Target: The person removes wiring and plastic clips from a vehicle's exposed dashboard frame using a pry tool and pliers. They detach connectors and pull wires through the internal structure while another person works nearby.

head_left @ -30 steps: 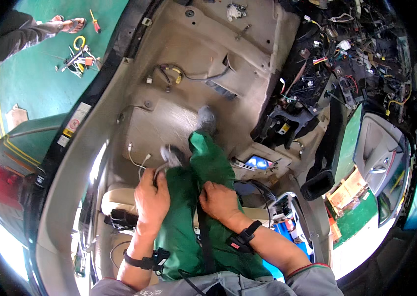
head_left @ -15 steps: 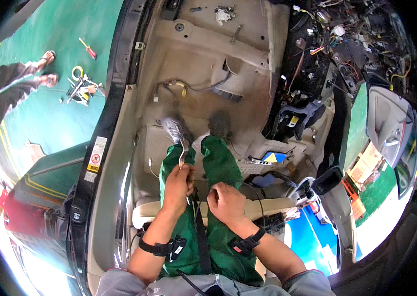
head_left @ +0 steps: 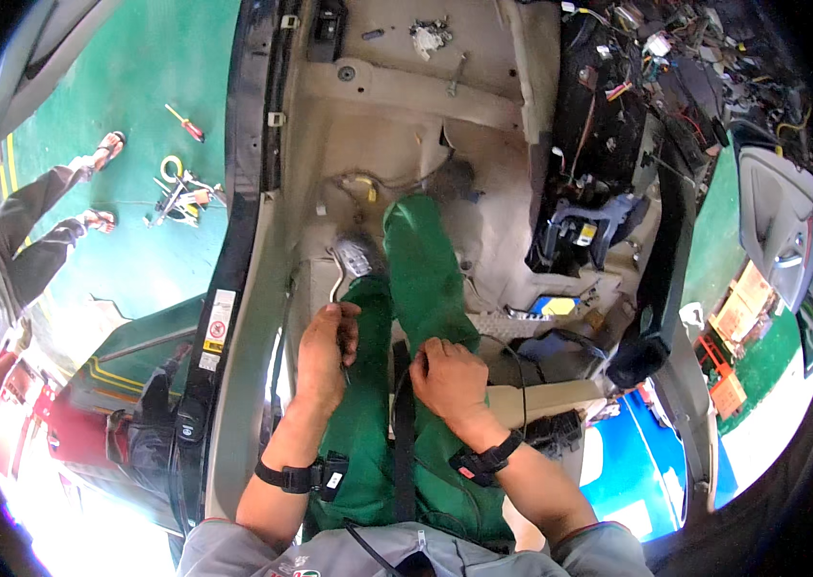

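Observation:
My left hand [head_left: 326,351] is closed around a slim, bent, shiny metal tool [head_left: 336,272], which sticks out beyond the fingers beside my left shoe [head_left: 354,257]. The palm hides most of its lower part. My right hand [head_left: 451,378] rests over my right thigh with its fingers curled in; what they hold, if anything, is hidden. A black strap [head_left: 404,423] runs down between my legs, close to the right fingertips. My green trouser legs [head_left: 428,255] lie beneath both hands, the right knee raised further forward.
Around me is a stripped car interior with a beige floor [head_left: 368,125]. Cables [head_left: 370,188] lie ahead, and loose wiring [head_left: 652,48] fills the far right. At left, beyond the door sill [head_left: 251,231], a person [head_left: 41,216] stands near a screwdriver [head_left: 191,127] and piled tools [head_left: 180,202].
My right leg has risen and moved forward, hiding its shoe. My left hand has shifted left with the metal tool, whose angle has changed. The person at left has stepped, feet now further apart.

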Tool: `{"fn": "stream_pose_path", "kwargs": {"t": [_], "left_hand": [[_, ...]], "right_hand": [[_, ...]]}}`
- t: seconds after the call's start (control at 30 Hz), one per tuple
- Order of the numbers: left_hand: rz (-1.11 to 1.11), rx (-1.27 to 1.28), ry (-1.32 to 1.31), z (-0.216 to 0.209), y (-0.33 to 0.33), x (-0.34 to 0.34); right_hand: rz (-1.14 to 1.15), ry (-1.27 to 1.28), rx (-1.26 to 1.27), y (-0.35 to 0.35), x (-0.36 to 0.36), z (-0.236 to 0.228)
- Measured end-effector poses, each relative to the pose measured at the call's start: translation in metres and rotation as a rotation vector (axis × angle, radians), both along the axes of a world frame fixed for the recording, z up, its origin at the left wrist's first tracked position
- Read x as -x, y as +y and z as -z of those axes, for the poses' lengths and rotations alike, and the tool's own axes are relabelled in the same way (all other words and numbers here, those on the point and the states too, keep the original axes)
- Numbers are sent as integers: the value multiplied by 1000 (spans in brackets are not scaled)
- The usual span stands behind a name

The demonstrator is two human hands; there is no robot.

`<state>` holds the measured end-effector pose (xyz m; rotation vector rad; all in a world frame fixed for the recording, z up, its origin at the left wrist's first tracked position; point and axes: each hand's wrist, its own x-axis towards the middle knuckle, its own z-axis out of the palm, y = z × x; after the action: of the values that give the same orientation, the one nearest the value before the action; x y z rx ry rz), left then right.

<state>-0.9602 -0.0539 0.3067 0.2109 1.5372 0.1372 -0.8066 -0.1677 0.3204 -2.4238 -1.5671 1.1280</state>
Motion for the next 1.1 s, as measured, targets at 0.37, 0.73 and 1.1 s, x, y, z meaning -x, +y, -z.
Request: {"fn": "stream_pose_path", "kwargs": {"t": [0.37,0.73,1.1], "left_hand": [[102,-48,-49,-4,49,-76],[332,-55,10,-24,97,-154],[681,-387,-229,-87,117,-297]], "right_hand": [[80,87,196,34,-39,6],[83,103,253,56,-72,12],[556,393,54,90,-134,4]]}}
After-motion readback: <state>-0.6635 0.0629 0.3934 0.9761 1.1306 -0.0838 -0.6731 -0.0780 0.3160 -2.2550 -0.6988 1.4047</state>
